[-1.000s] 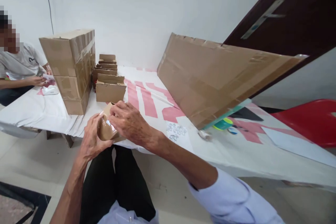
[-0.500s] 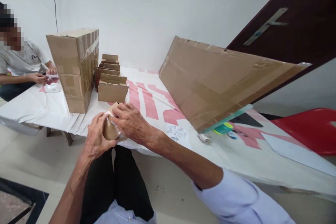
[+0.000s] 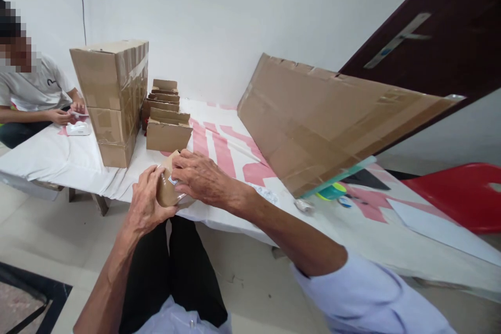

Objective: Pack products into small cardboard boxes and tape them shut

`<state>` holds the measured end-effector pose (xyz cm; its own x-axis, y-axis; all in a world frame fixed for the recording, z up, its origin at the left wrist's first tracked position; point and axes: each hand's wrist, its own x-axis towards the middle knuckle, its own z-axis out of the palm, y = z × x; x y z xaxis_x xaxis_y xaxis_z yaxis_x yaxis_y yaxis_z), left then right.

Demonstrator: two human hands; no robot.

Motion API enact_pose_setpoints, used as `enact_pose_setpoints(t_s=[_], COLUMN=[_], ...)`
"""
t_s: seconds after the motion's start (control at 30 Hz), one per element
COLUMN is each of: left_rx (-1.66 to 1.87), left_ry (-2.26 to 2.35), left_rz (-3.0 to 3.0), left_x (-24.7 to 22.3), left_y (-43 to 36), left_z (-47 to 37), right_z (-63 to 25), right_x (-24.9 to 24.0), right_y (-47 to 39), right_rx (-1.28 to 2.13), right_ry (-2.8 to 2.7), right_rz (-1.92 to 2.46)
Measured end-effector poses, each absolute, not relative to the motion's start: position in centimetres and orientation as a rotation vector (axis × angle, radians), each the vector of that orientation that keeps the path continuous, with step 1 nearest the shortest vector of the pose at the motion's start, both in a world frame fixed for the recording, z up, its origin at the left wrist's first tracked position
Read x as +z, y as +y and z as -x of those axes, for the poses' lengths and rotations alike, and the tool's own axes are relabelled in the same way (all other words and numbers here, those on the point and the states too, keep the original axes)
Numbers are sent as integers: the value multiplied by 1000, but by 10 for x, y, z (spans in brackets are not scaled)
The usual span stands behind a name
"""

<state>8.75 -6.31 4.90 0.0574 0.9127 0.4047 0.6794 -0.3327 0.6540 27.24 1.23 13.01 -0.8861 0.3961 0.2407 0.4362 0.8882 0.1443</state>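
Near table edge (image 3: pixel 230 225), left hand (image 3: pixel 147 199) gripping box (image 3: pixel 166 189), right hand (image 3: pixel 200 176) touching it

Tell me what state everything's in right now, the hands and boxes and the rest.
Small box, held tilted
Left hand, gripping the small box
Right hand, fingers bent against it
Box stack, taped
Flap boxes, flaps raised
Cardboard panel, on edge
Tablecloth, wrinkled
Door, can't tell if latched

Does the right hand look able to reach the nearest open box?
Probably yes: the open box stands just beyond the right hand, nothing visibly between, though that hand is busy at the small carton.
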Motion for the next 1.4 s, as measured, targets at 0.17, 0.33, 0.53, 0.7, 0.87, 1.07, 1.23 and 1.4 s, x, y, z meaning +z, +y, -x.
enact_pose_setpoints(t_s=[0.17, 0.33, 0.53, 0.7, 0.87, 1.07, 1.23, 1.4], left_rx=[1113, 1106, 1115, 1113, 1097, 1101, 1108, 1102], left_ry=[1618, 1608, 1614, 1620, 1634, 1645, 1648, 1649], left_rz=[-2057, -2058, -2070, -2069, -2069, -2086, -2085, -2087], left_x=[51, 51, 50, 51, 55, 53, 52, 53], left_y=[-64, -64, -65, -65, -66, -65, -66, -65], left_z=[-88, -89, -90, -91, -91, -91, -92, -92], right_z=[-266, -265, -266, -266, -270, -274, -272, -271], right_x=[129, 132, 130, 124, 126, 126, 119, 113], right_y=[19, 22, 21, 22, 24, 26, 27, 30], right_rx=[-318, -323, -386, -450, -473, -456, -465, -408], right_ry=[-2887, -2912, -2929, -2911, -2919, -2927, -2863, -2812], right_rz=[657, 644, 588, 516, 500, 459, 480, 509])
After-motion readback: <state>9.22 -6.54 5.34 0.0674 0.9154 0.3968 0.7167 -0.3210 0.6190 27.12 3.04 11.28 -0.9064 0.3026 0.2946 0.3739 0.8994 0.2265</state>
